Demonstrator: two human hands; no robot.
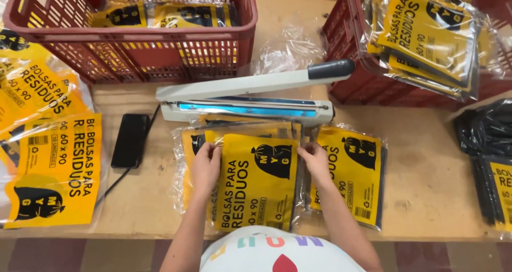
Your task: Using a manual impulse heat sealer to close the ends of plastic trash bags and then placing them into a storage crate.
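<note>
Both hands, left (pixel 205 165) and right (pixel 314 162), pinched the top corners of the yellow-labelled bag packet (pixel 256 181) lying before the heat sealer (pixel 248 98) (light, floppy, slick film; edges looked best to grip).

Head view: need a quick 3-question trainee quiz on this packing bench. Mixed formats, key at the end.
1. True or false: the heat sealer arm is raised.
2. The left hand and right hand both grip: A) the black phone B) the yellow packet C) the red crate
3. On which side of the held packet does the phone lie, left or right?

Key: 1 true; 2 B; 3 left.
</note>
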